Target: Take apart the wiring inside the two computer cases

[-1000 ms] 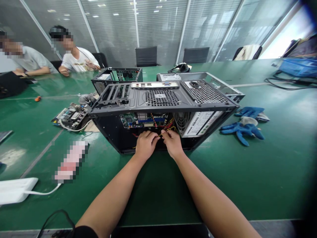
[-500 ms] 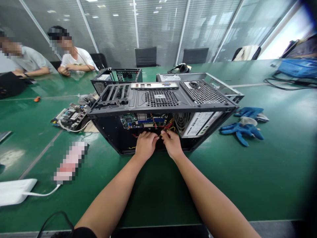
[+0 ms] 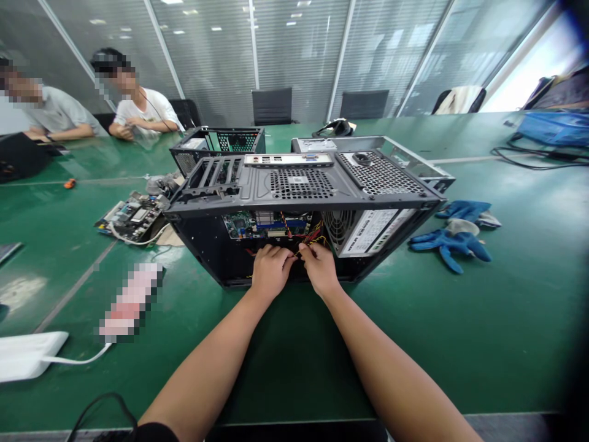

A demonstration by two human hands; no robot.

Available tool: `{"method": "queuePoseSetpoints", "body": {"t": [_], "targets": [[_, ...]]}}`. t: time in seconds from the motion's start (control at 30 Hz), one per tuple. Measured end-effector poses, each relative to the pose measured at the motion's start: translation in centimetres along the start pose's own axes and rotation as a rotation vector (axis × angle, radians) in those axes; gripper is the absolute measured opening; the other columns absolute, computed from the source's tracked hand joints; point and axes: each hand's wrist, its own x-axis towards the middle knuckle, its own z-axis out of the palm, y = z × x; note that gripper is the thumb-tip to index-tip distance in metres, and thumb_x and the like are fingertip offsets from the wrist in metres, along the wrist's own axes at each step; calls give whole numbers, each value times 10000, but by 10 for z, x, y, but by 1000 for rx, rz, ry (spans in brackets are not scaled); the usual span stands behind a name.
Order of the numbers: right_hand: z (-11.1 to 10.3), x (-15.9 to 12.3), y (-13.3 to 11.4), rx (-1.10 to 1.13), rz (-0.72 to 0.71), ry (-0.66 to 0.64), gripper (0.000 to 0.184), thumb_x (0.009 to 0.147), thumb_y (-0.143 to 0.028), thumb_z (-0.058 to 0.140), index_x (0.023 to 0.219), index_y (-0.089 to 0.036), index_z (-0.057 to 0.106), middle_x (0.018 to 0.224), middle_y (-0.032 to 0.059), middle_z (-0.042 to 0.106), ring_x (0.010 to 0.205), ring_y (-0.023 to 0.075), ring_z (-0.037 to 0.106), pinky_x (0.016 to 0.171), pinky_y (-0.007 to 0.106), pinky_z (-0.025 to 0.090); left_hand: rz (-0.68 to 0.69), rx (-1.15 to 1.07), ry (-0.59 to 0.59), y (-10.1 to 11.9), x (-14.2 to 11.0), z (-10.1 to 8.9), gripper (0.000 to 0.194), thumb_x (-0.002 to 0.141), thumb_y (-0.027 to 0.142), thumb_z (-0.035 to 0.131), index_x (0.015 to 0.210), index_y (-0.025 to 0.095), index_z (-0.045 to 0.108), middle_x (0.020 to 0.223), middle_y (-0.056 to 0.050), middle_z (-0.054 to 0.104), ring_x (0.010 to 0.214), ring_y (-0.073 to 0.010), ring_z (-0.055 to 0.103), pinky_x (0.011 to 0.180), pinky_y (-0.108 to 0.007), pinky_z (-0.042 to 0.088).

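Note:
A black computer case [image 3: 294, 201] lies in front of me with its back panel facing up and its open side toward me. Inside, a motherboard [image 3: 239, 226] shows at the left and a power supply [image 3: 375, 233] with a fan at the right. Red, yellow and black power cables [image 3: 317, 231] hang between them. My left hand [image 3: 270, 269] reaches into the opening, thumb and fingers pinched on a thin cable end. Close beside it, my right hand [image 3: 319, 266] is closed on the same cable bundle. The fingers hide what exactly lies between them.
Two more open cases [image 3: 248, 140] stand behind. A loose motherboard [image 3: 134, 215] lies left, near a phone [image 3: 131, 302] wired to a white power bank [image 3: 30, 356]. Blue gloves [image 3: 453, 240] are on the right. Two people [image 3: 145, 113] sit across the green table [image 3: 460, 344].
Both hands stay almost in place at the cables. The yellow wire low at the case's left shows less than before. The view has shifted very slightly.

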Motion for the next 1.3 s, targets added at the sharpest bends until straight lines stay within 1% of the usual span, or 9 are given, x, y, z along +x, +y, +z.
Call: {"method": "queuePoseSetpoints", "body": {"t": [0.4,0.57,0.7,0.87,1.0,1.3], "targets": [[0,0,-2,36,17,-25,416,820,-583,592,617,-227,522,557,7,557,613,184,529,585,303,399,-23,-2,-43,1,1,0,118,948,280,618,880,212,686,837,-27,721,832,-227,601,736,-358,424],[1,0,-3,48,26,-8,404,827,-570,587,624,-227,519,574,6,566,606,177,525,584,302,401,-27,-47,-25,-1,0,1,115,929,284,649,853,201,673,824,-25,710,819,-219,599,753,-352,445],[1,0,-2,71,40,-13,421,820,-591,591,618,-232,507,571,7,566,609,179,533,573,300,400,-28,-68,-17,-1,0,1,107,937,273,635,865,199,665,831,-28,703,820,-215,597,760,-351,455],[1,0,0,88,42,-32,441,821,-610,592,617,-231,497,580,11,570,581,169,515,554,299,394,-23,-40,-37,0,1,1,118,955,267,602,879,199,660,829,-38,697,822,-223,598,749,-358,453],[1,0,1,98,51,-52,446,816,-629,597,646,-222,529,595,15,583,560,158,503,536,294,388,-17,-21,-55,0,1,1,126,961,267,588,880,204,661,840,-43,698,834,-228,603,745,-361,451],[0,-1,-2,105,80,-61,379,835,-555,591,692,-205,564,624,12,582,564,151,511,543,290,395,-3,-2,-57,0,1,2,144,966,268,579,875,202,669,831,-42,700,830,-232,604,735,-364,447]]}}
